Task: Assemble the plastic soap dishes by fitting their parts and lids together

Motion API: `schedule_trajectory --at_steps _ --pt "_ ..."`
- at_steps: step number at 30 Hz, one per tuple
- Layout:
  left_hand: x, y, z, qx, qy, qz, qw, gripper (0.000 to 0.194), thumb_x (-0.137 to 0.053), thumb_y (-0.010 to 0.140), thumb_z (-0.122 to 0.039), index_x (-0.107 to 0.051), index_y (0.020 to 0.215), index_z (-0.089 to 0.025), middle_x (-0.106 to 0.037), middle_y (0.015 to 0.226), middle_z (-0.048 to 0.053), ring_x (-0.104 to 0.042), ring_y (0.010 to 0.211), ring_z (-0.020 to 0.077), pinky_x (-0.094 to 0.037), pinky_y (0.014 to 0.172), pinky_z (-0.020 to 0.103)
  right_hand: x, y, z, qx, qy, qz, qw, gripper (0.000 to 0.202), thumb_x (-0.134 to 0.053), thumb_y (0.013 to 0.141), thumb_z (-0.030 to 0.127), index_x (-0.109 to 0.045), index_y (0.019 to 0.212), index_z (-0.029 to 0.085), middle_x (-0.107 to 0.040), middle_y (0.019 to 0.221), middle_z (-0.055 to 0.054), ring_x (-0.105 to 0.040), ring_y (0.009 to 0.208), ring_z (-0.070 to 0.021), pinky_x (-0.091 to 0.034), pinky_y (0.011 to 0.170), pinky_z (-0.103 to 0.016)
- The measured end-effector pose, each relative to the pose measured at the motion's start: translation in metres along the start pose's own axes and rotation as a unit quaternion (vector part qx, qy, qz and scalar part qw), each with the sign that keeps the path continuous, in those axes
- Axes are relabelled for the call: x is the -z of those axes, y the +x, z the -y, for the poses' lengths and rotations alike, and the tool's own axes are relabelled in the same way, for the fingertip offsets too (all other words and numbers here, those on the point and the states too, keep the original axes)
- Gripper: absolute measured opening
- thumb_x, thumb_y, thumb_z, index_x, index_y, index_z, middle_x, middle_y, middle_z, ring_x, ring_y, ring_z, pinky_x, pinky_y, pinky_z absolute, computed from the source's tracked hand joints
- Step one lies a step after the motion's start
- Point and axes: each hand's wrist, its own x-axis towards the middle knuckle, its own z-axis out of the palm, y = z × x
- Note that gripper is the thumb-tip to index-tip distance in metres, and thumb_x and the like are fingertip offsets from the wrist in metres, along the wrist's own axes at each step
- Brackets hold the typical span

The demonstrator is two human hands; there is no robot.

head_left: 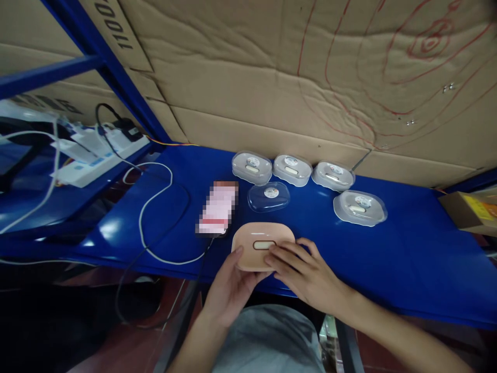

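A peach-coloured oval case point(252, 260) with a small cream inset framed in dark red is held over the front edge of the blue table. My left hand point(231, 285) grips its left and lower side, thumb on the top face. My right hand point(305, 267) rests its fingertips on the top face beside the inset, its fingers bent over the right side. Behind the case lies an empty clear plastic cover point(258, 201) with a round sticker.
Clear-covered cases point(251, 175), point(292, 177) and several more line the table's back. A phone point(217, 210) lies left of the case, near white and black cables. A power strip point(91, 166) sits far left, a cardboard box point(462, 215) far right. Cardboard stands behind.
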Motion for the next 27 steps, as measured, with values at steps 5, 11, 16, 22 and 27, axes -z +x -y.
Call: schedule_trajectory --at_steps 5,11,16,22,27 --pt "-0.001 0.001 -0.003 -0.031 0.02 -0.06 0.997 0.052 -0.065 0.103 -0.031 -0.057 0.152 -0.017 -0.08 0.128 0.015 -0.074 0.124 0.0347 -0.057 0.11 0.055 -0.015 0.015 -0.051 -0.064 0.085 -0.027 0.994 0.043 -0.04 0.114 0.032 -0.047 0.157 0.024 -0.056 0.161 -0.013 -0.051 0.149 -0.0259 -0.039 0.12 -0.052" --pt "0.005 0.001 0.003 -0.012 0.024 -0.057 0.998 0.056 -0.069 0.101 -0.031 -0.056 0.154 -0.021 -0.078 0.132 0.014 -0.072 0.127 0.0362 -0.058 0.11 0.057 -0.02 0.027 -0.099 -0.12 0.005 0.017 0.993 0.051 -0.047 0.111 0.034 -0.042 0.161 0.024 -0.056 0.158 -0.017 -0.049 0.15 -0.033 -0.034 0.124 -0.064" --pt "0.002 0.0 0.005 -0.001 0.046 -0.057 0.997 0.052 -0.072 0.099 -0.026 -0.061 0.149 -0.017 -0.08 0.13 0.014 -0.071 0.128 0.0362 -0.058 0.109 0.055 -0.019 0.019 -0.098 -0.122 -0.009 0.009 0.992 0.066 -0.067 0.101 0.046 -0.045 0.159 0.024 -0.048 0.162 -0.021 -0.036 0.157 -0.0414 -0.03 0.123 -0.072" --pt "-0.004 0.001 0.003 0.013 0.044 -0.051 0.998 0.042 -0.067 0.103 -0.031 -0.066 0.143 -0.019 -0.08 0.13 0.012 -0.073 0.125 0.034 -0.057 0.111 0.056 -0.013 0.018 -0.096 -0.17 0.121 -0.043 0.977 0.062 -0.064 0.103 0.042 -0.043 0.159 0.026 -0.048 0.164 -0.019 -0.045 0.154 -0.0346 -0.043 0.121 -0.061" --pt "0.0 0.008 -0.001 0.018 0.075 0.001 0.997 0.045 -0.06 0.106 -0.051 -0.072 0.133 -0.017 -0.079 0.13 0.013 -0.07 0.129 0.0345 -0.054 0.113 0.055 0.0 0.02 -0.062 -0.06 0.213 -0.013 0.975 0.067 -0.069 0.101 0.043 -0.044 0.16 0.023 -0.044 0.166 -0.018 -0.044 0.155 -0.0308 -0.045 0.123 -0.052"
